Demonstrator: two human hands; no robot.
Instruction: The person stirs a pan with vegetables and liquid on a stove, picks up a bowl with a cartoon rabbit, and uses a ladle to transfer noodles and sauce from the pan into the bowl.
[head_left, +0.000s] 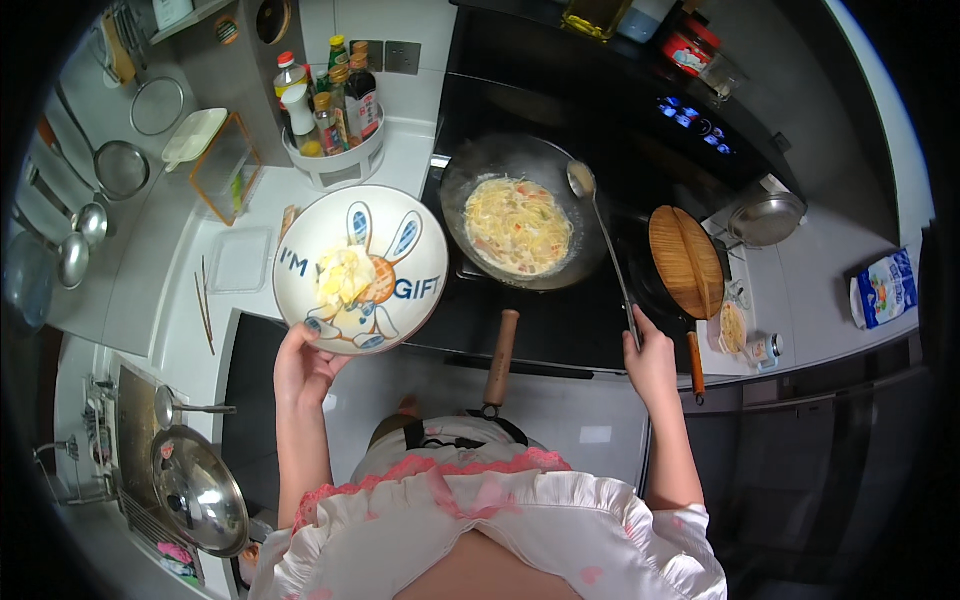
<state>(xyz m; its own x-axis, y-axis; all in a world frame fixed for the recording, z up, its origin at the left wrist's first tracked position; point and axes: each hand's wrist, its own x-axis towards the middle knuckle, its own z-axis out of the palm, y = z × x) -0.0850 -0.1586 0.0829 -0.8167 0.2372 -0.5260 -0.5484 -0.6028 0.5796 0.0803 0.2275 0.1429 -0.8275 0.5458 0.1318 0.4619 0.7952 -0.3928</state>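
My left hand grips the lower rim of a white ceramic plate with a rabbit picture and lettering. Pale yellow food, perhaps scrambled egg, lies on the plate, left of its middle. My right hand is closed around the handle of a long metal ladle. The ladle's bowl is at the upper right rim of a dark wok. In the wok, noodles with red and green bits sit in pale broth, with steam above. The wok's wooden handle points towards me.
A pan with a wooden lid stands right of the wok. Sauce bottles fill a white round rack at the back left. Chopsticks and a clear plastic tray lie on the left counter. A metal lid rests by the sink.
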